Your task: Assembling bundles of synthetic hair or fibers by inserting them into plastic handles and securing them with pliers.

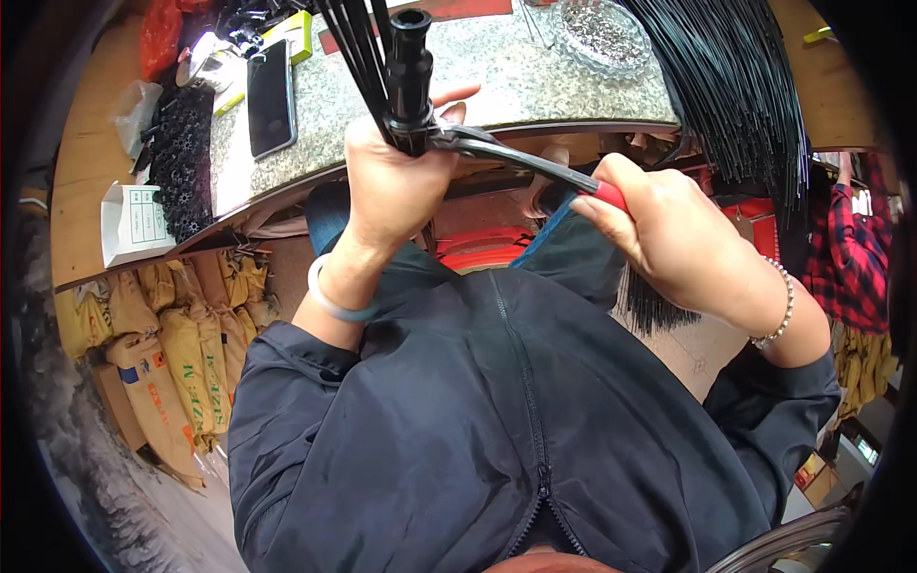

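My left hand (396, 186) is closed around what looks like an umbrella frame: a stepped black tube (409, 81) standing upright, with several thin black rods (358, 62) fanning up beside it. My right hand (673, 224) grips red-handled pliers (535, 164) from the right. The jaws of the pliers reach the base of the tube, just beside my left hand. Exactly what they bite on is too small to make out. Both hands are in front of the near edge of a speckled stone worktop (497, 81).
A glass dish (602, 43) of small metal parts and a big bundle of black rods (726, 86) lie on the right. To the left are a phone (272, 100), small black parts (181, 158) and a white box (137, 224). Yellow sacks (158, 382) stand below; a person (855, 248) sits at far right.
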Demonstrator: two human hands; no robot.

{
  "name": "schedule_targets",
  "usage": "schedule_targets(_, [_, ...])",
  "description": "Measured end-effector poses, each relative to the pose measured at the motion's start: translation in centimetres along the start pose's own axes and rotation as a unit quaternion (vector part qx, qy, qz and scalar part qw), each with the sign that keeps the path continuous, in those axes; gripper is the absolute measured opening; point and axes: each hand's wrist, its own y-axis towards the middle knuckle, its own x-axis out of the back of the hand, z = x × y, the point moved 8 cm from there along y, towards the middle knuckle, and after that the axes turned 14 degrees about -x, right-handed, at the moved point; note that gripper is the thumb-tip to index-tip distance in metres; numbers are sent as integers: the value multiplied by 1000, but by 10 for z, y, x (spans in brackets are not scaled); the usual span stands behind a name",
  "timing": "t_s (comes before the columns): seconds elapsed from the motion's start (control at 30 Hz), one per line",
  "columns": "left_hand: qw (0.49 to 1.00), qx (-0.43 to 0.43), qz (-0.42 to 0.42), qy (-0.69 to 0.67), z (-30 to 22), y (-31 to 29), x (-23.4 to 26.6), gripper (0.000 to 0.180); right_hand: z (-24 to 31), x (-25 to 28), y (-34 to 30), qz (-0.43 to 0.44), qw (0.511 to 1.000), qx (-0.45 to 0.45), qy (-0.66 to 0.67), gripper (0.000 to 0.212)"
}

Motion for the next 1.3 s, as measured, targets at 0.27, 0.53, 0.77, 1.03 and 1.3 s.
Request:
schedule_targets(0.27, [985, 111, -59, -116, 9, -1, 10, 21, -26, -29, 10, -22, 954, 21, 300, 17])
schedule_targets(0.53, [990, 33, -36, -133, -2, 0, -12, 17, 33, -6, 32, -275, 874, 162, 366, 37])
schedule_targets(0.77, [987, 27, -33, -154, -7, -5, -20, 23, 32, -8, 32, -326, 844, 165, 394, 19])
schedule_targets(1.03, [992, 13, 10, -126, -11, -6, -25, 23, 20, -7, 33, -307, 838, 173, 417, 17])
schedule_targets(1.3, [986, -3, -63, -155, -18, -6, -21, 17, 35, 11, 12, -421, 830, 226, 289, 18])
